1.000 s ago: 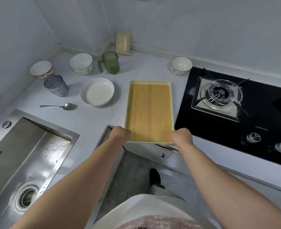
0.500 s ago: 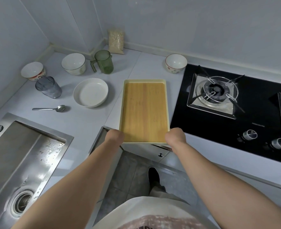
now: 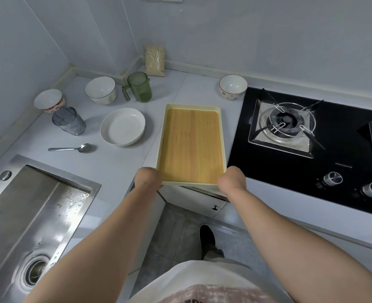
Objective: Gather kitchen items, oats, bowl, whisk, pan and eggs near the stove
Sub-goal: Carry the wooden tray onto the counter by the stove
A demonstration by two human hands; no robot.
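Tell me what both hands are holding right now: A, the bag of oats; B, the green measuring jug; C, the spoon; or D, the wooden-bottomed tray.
D: the left hand and right hand each grip a near corner of the tray beside the stove.

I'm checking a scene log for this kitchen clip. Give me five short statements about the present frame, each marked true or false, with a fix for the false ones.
1. Both hands hold the tray by its near end. True: the left hand and right hand grip its near corners.
2. The tray holds a bowl. False: it is empty.
3. The oats bag leans against the back wall. True.
4. The spoon lies in the sink. False: it lies on the counter beside the sink.
5. A pan sits on the burner. False: the burner is bare.
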